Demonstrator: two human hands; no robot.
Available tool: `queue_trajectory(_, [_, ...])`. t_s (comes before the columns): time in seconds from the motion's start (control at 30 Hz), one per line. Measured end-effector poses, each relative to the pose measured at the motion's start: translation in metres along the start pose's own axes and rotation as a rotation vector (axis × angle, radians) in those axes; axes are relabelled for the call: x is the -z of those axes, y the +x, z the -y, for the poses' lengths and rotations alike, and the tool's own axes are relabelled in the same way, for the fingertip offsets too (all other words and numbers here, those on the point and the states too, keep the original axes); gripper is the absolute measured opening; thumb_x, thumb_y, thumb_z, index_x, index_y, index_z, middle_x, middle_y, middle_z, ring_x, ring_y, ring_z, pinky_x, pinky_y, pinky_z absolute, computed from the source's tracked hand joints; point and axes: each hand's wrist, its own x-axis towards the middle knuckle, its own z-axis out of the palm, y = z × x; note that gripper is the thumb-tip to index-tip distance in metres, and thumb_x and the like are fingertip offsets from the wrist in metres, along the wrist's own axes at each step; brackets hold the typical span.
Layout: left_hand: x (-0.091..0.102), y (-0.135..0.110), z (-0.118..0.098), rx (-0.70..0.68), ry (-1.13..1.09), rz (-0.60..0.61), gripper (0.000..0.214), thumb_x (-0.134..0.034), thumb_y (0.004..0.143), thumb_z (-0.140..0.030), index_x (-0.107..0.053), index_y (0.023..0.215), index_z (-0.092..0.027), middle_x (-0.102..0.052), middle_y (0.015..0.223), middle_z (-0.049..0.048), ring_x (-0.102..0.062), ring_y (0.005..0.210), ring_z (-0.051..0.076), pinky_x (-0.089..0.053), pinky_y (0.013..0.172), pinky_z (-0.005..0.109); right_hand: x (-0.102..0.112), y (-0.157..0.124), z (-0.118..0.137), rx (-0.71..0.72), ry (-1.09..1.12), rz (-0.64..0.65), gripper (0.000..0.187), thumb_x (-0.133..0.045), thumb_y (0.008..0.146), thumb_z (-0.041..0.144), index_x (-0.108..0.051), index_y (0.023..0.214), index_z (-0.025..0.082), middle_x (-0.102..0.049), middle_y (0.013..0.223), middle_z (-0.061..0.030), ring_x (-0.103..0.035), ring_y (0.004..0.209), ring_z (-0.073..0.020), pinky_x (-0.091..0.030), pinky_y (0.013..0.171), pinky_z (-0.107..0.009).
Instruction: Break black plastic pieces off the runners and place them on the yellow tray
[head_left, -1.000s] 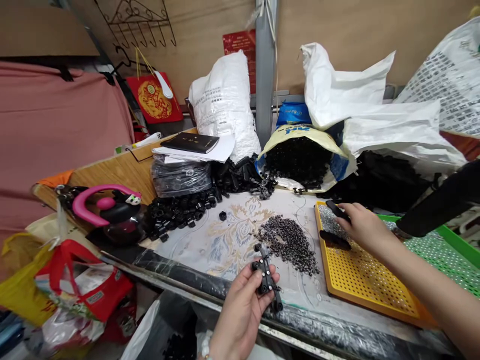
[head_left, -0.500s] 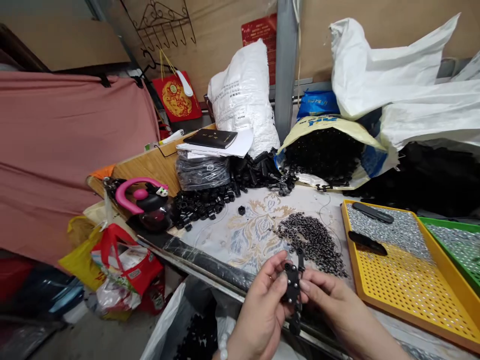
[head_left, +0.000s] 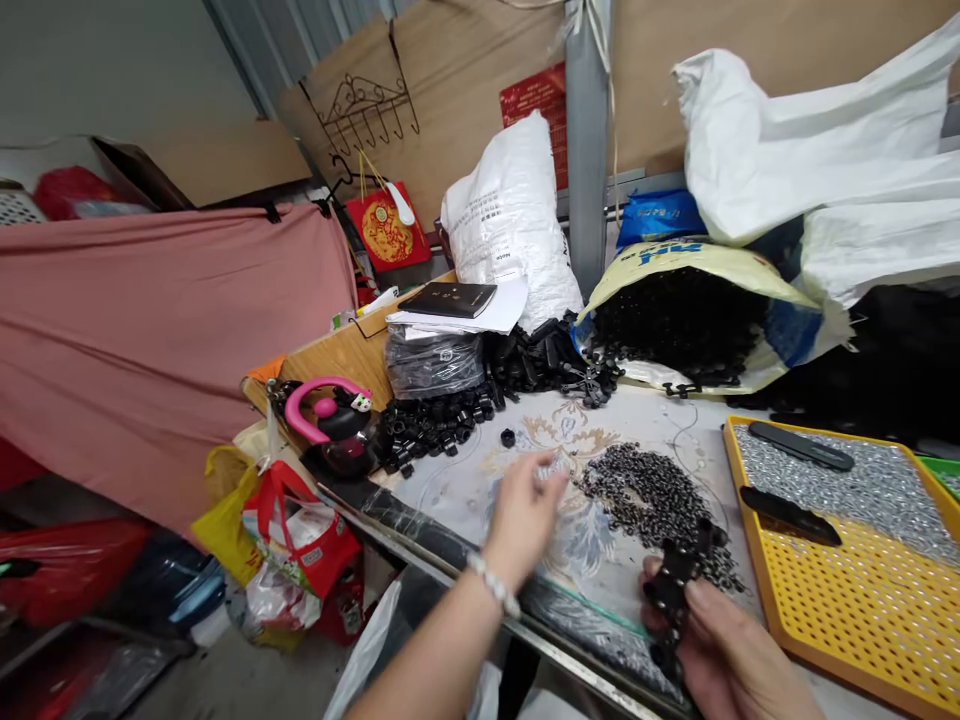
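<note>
Sensibly, the right hand (head_left: 731,655) should keep its grip closed on the black linked part (head_left: 675,590) just below the pile of small dark pieces (head_left: 652,495), while the loosely spread left hand (head_left: 525,510), reaching left of that pile, pinches only 1 piece.

black part (head_left: 679,590): I read it as matt black plastic, gripped in my right hand (head_left: 731,655).
small pieces (head_left: 652,495): a pile with a dull dark metal glint, just beside my left hand (head_left: 525,510).
table (head_left: 480,480): I see smooth glossy sheeting over a printed cloth.
yellow tray (head_left: 847,590): perforated plastic, slightly shiny.
sacks (head_left: 514,215): coarse woven white plastic.
curtain (head_left: 150,330): soft matt pink cloth.
bracelet (head_left: 491,585): I make out pale glossy beads.
</note>
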Motion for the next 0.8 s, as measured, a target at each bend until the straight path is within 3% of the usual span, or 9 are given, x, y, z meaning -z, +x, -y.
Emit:
queue_trajectory(0.07, [0.013, 0.047, 0.008, 0.014, 0.134, -0.096, 0.030, -0.049, 0.084, -0.032, -0.053, 0.109, -0.016, -0.056, 0.111, 0.0095, -0.055, 0.095, 0.019, -0.042, 0.087, 0.037, 0.010, 0.004, -0.001, -0.011, 0.027, -0.007, 0.036, -0.077, 0.054, 0.043, -0.071, 0.079, 0.018, -0.065, 0.092, -0.0084, -0.057, 0.081, -0.0209, -0.051, 0.067, -0.028])
queue_trajectory(0.1, [0.018, 0.069, 0.012, 0.026, 0.199, -0.127, 0.030, -0.051, 0.083, -0.031, -0.052, 0.109, -0.016, -0.053, 0.114, 0.0089, -0.052, 0.100, 0.021, -0.041, 0.088, 0.043, 0.014, 0.006, -0.002, -0.024, 0.037, -0.007, 0.038, -0.077, 0.054, 0.043, -0.071, 0.081, 0.018, -0.065, 0.095, -0.0090, -0.058, 0.084, -0.0218, -0.051, 0.069, -0.028])
queue_trajectory(0.2, [0.021, 0.120, 0.017, 0.085, 0.354, -0.165, 0.029, -0.051, 0.083, -0.031, -0.053, 0.108, -0.017, -0.052, 0.117, 0.0083, -0.051, 0.103, 0.022, -0.042, 0.087, 0.045, 0.018, 0.009, -0.006, -0.062, 0.034, 0.010, 0.040, -0.079, 0.051, 0.041, -0.071, 0.082, 0.018, -0.064, 0.101, -0.0099, -0.058, 0.091, -0.0230, -0.050, 0.077, -0.028])
queue_trajectory(0.27, [0.016, 0.137, 0.017, 0.112, 0.420, -0.169, 0.029, -0.051, 0.083, -0.031, -0.053, 0.108, -0.017, -0.052, 0.115, 0.0083, -0.052, 0.101, 0.022, -0.044, 0.085, 0.044, 0.016, 0.010, -0.007, -0.061, 0.012, 0.036, 0.040, -0.079, 0.051, 0.043, -0.071, 0.082, 0.018, -0.065, 0.100, -0.0103, -0.059, 0.089, -0.0229, -0.050, 0.076, -0.029])
queue_trajectory(0.37, [0.010, 0.142, 0.013, 0.112, 0.482, -0.175, 0.028, -0.051, 0.084, -0.031, -0.053, 0.108, -0.016, -0.053, 0.113, 0.0081, -0.054, 0.097, 0.021, -0.046, 0.082, 0.042, 0.010, 0.007, -0.006, -0.005, -0.018, 0.063, 0.043, -0.076, 0.054, 0.047, -0.070, 0.085, 0.018, -0.066, 0.095, -0.0113, -0.060, 0.089, -0.0242, -0.048, 0.081, -0.034])
queue_trajectory(0.47, [0.021, 0.120, 0.009, 0.025, 0.534, -0.182, 0.026, -0.049, 0.084, -0.032, -0.054, 0.105, -0.016, -0.053, 0.113, 0.0078, -0.052, 0.100, 0.021, -0.042, 0.086, 0.044, 0.005, 0.002, -0.004, 0.017, -0.049, 0.082, 0.043, -0.074, 0.057, 0.048, -0.069, 0.085, 0.016, -0.066, 0.092, -0.0123, -0.060, 0.091, -0.0255, -0.044, 0.087, -0.037])
queue_trajectory(0.57, [0.040, 0.066, 0.010, -0.129, 0.573, -0.134, 0.022, -0.044, 0.086, -0.029, -0.059, 0.096, -0.016, -0.054, 0.109, 0.0084, -0.045, 0.107, 0.024, -0.033, 0.091, 0.047, 0.003, -0.001, -0.001, -0.003, -0.051, 0.082, 0.043, -0.073, 0.058, 0.048, -0.069, 0.085, 0.017, -0.067, 0.091, -0.0122, -0.059, 0.094, -0.0260, -0.042, 0.089, -0.038])
queue_trajectory(0.7, [0.051, -0.020, 0.017, -0.263, 0.545, 0.059, 0.018, -0.048, 0.081, -0.024, -0.065, 0.077, -0.022, -0.062, 0.094, 0.0077, -0.048, 0.099, 0.026, -0.032, 0.087, 0.043, 0.006, -0.001, 0.001, -0.035, -0.061, 0.080, 0.043, -0.074, 0.056, 0.048, -0.069, 0.087, 0.017, -0.066, 0.092, -0.0118, -0.058, 0.093, -0.0266, -0.042, 0.089, -0.040])
queue_trajectory(0.8, [0.049, -0.045, 0.025, -0.247, 0.446, 0.105, 0.016, -0.050, 0.078, -0.023, -0.061, 0.066, -0.022, -0.063, 0.098, 0.0063, -0.049, 0.098, 0.025, -0.034, 0.085, 0.039, 0.009, 0.001, 0.001, -0.044, -0.096, 0.069, 0.042, -0.075, 0.055, 0.046, -0.069, 0.085, 0.017, -0.066, 0.092, -0.0120, -0.058, 0.092, -0.0274, -0.043, 0.087, -0.042])
